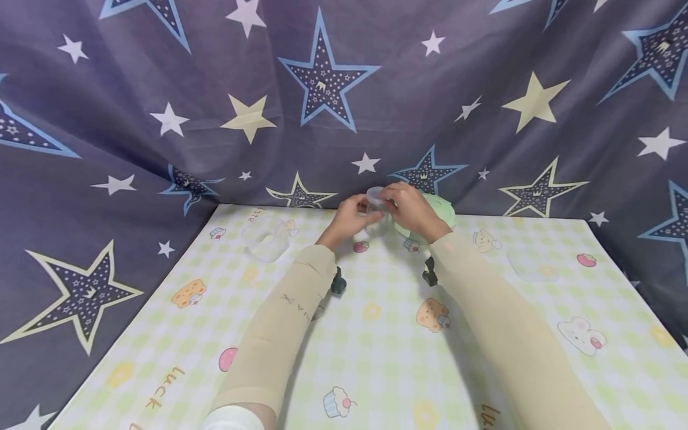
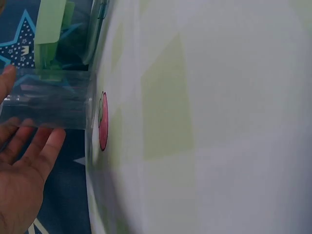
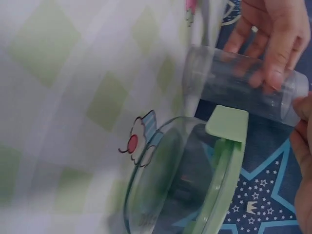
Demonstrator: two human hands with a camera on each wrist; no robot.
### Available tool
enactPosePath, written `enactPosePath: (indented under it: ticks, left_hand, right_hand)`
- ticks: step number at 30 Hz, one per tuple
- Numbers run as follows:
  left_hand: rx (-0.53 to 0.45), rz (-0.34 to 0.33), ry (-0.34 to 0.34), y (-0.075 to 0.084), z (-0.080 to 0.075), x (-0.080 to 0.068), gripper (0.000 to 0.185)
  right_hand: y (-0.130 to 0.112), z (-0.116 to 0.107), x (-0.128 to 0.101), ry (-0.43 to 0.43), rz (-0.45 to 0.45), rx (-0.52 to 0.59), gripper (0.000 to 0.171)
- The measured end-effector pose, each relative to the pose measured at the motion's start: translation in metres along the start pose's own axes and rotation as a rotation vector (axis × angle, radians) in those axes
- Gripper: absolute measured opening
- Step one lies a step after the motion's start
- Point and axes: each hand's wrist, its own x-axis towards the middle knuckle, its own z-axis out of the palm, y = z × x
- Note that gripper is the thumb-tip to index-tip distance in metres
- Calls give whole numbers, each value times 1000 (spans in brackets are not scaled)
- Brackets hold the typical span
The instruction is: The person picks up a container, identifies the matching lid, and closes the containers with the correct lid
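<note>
Together, both hands meet at the far middle of the checked tablecloth, around a small clear plastic jar standing on the cloth: the left hand cups its side with fingers wrapped on the wall, and the right hand grips its top. Just right of it sits a glass bowl with a green clip lid; an empty clear tub lies well apart, far left.

Clear colourless cup. Pale green lid on clear bowl. Surface white-and-light-green check, cartoon cupcakes, bears, pink fruit. Backdrop cloth dusky purple-blue, white, cream, blue-edged stars. Sleeves beige.
</note>
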Motion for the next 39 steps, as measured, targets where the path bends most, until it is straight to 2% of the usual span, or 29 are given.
enactPosePath:
  ticks: [10, 16, 20, 24, 30, 39]
  left_hand:
    - [-43, -36, 40, -4, 5, 0, 59]
    - [13, -23, 39, -4, -1, -4, 61]
    - [88, -7, 49, -2, -10, -10, 64]
    - [197, 0, 24, 0, -26, -17, 60]
    - [326, 14, -28, 6, -61, -30, 62]
    - [469, 100, -47, -1, -108, -55, 68]
  right_hand:
    - [0, 3, 4, 4, 21, 5, 22]
    - [0, 4, 5, 2, 6, 22, 22]
    - [1, 3, 5, 1, -11, 18, 23]
    - [2, 2, 4, -3, -13, 23, 23]
    - [2, 0, 6, -14, 12, 27, 23]
    - [1, 3, 3, -37, 42, 28, 24]
